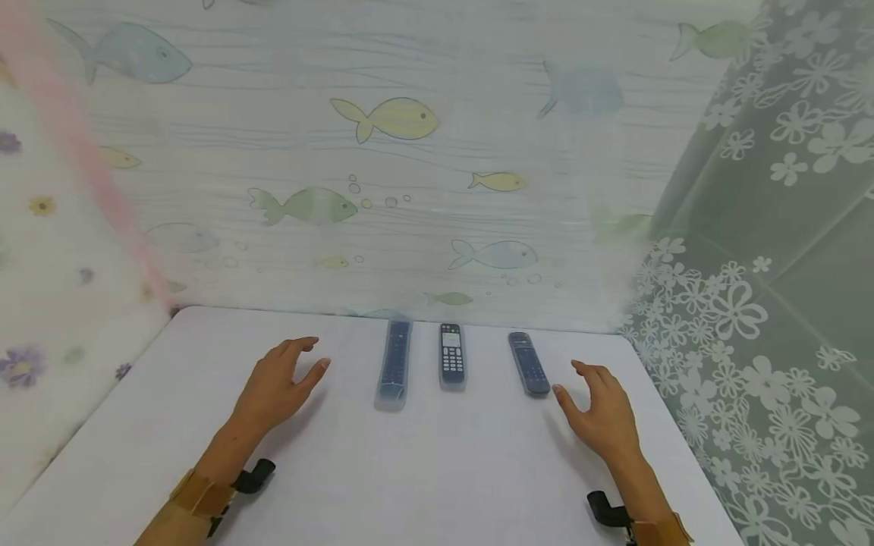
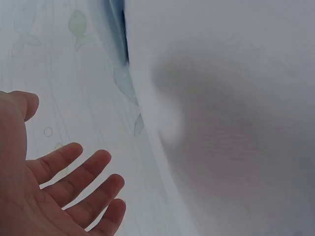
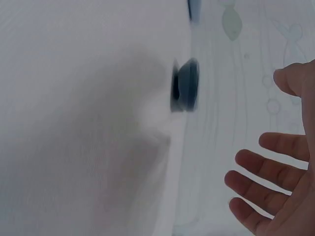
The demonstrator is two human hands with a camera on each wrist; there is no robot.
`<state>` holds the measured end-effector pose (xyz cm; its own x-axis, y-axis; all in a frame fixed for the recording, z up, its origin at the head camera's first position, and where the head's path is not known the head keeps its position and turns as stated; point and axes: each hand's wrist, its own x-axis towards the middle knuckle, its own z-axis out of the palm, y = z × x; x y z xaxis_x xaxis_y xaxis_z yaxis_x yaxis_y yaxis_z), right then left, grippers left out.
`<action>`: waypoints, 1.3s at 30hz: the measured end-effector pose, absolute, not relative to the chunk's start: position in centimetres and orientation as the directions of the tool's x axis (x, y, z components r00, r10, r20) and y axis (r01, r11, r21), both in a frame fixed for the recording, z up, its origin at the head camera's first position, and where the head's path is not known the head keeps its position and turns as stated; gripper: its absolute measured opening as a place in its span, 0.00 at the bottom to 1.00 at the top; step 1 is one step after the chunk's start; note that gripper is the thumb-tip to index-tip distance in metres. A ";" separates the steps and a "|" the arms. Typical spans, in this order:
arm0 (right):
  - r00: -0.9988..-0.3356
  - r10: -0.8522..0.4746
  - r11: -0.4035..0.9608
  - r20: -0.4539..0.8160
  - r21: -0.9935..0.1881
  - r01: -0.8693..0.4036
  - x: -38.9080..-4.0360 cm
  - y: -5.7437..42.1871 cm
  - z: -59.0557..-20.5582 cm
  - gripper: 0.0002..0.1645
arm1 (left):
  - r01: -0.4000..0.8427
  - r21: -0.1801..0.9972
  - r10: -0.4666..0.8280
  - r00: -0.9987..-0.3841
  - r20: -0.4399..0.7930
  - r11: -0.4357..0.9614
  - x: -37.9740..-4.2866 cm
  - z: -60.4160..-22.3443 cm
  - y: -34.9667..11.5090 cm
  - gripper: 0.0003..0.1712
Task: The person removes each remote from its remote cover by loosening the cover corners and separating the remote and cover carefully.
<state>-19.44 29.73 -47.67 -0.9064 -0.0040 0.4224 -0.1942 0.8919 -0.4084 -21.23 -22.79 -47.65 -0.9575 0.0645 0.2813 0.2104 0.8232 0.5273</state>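
Note:
Three remote controls lie in a row toward the back of the white table. The left remote [image 1: 394, 364] is long and wrapped in a clear sleeve. In the middle sits a shorter remote [image 1: 452, 356] with pale buttons, and a dark remote [image 1: 529, 364] lies slanted on the right. My left hand [image 1: 276, 387] hovers left of the long remote, fingers spread and holding nothing. Just right of the dark remote is my right hand [image 1: 601, 413], also empty, its thumb nearest that remote's lower end. The right wrist view shows the dark remote [image 3: 189, 86] end-on, apart from the fingers.
The white table [image 1: 423, 478] ends at a back wall [image 1: 273, 152] printed with fish. A flower-patterned wall [image 1: 61, 303] borders it on the left. On the right hangs a sheer curtain [image 1: 765, 379] with white flowers. Each wrist wears a strap with a small black camera mount [image 1: 254, 476].

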 end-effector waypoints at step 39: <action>-0.860 -0.237 0.768 0.452 -0.456 -0.451 -22.7 16.6 -46.4 0.32 | 0.253 0.575 0.132 -0.961 0.243 0.778 -21.8 -47.3 -17.2 0.36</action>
<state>-22.68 16.59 -46.45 -0.8600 -0.2372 0.4519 -0.4510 0.7675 -0.4555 -21.79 -17.17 -47.35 -0.9608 0.1324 0.2435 0.2529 0.7784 0.5746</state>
